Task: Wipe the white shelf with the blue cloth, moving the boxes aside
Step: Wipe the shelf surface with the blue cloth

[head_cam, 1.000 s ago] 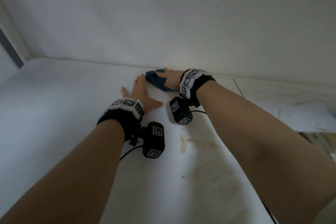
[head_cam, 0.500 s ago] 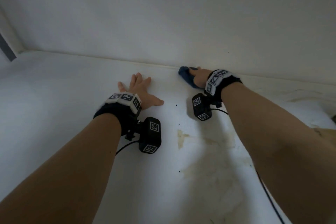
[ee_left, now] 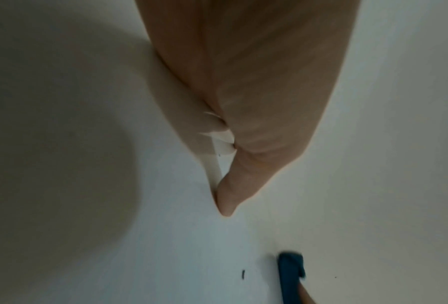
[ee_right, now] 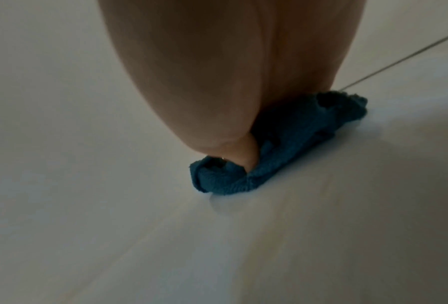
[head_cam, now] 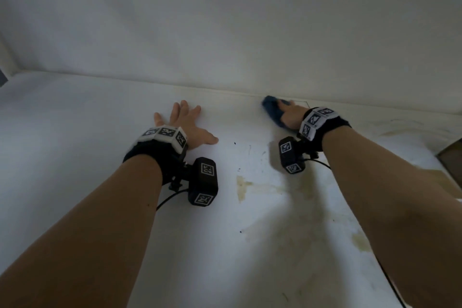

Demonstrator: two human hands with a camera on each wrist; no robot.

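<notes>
Rightward along the back edge of the white shelf (head_cam: 75,157) the right hand (head_cam: 290,117) has slid the blue cloth (head_cam: 271,107), its grip bunching the soft, light fabric from on top. Left hand (head_cam: 186,124) lies flat, fingers spread, holding nothing.

Plain white back wall (head_cam: 225,20) rises from the rear edge of the shelf. Yellow-brown stain patches (head_cam: 243,184) mark the surface near its middle and toward the right edge. Small dark specks (head_cam: 235,143) lie scattered beyond the stains. A thin dark seam line (ee_right: 399,61) runs toward the rear right corner.
</notes>
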